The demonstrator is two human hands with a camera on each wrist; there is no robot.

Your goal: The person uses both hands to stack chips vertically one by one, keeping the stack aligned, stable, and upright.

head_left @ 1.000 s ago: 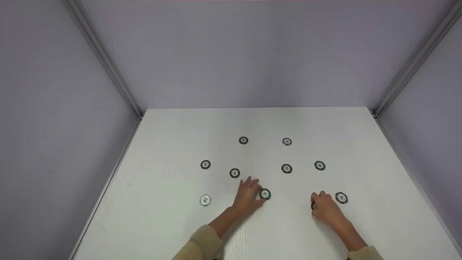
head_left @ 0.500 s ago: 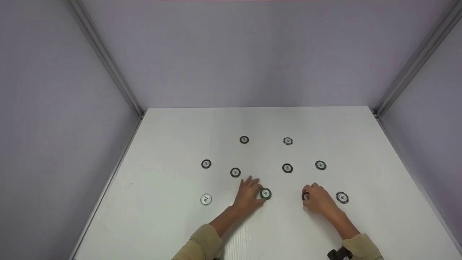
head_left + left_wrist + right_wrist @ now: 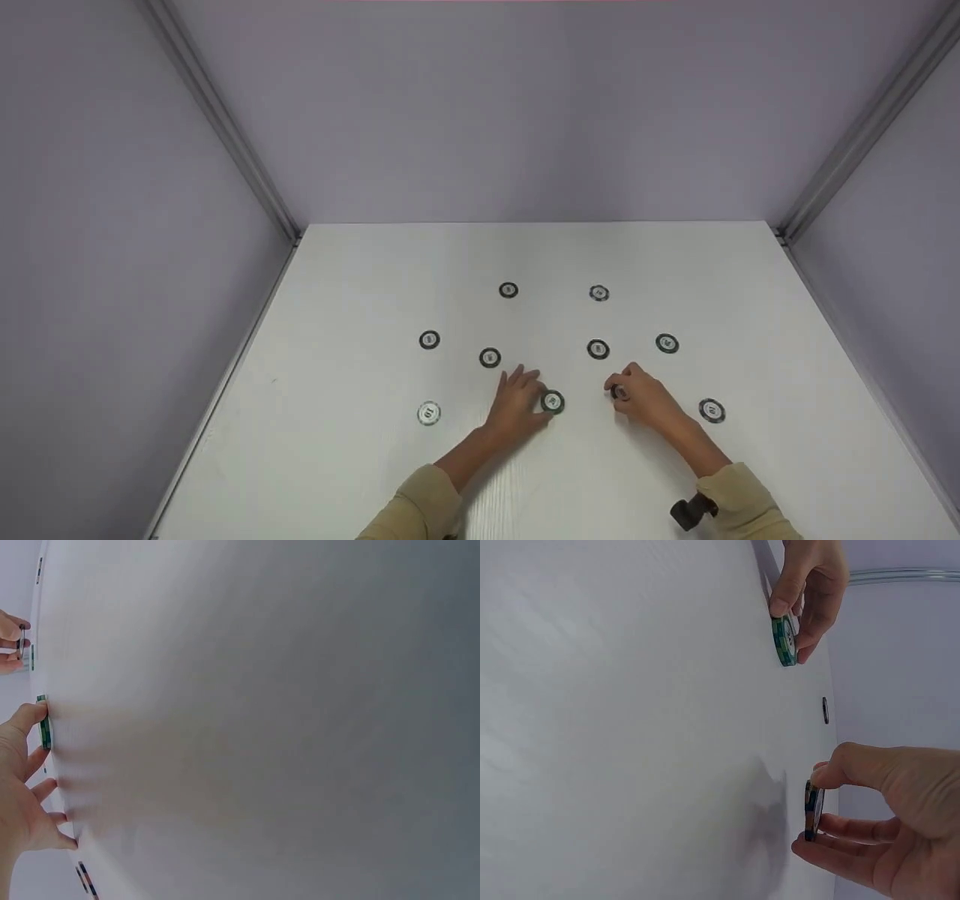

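right hand (image 3: pixel 645 396): pinches dark chip (image 3: pixel 616 391) above counter (image 3: pixel 360 300) | left hand (image 3: pixel 516 405): fingers spread flat, thumb touching green stack (image 3: pixel 553 403)

My head camera looks forward and down from well above the white table (image 3: pixel 375 300), taking in its far edge and both far corners. The camera on my left wrist skims the tabletop, close to my left hand (image 3: pixel 19 787). My right-wrist camera also sits low, near my right hand (image 3: pixel 877 832). All three share the green chip stack (image 3: pixel 784 640).
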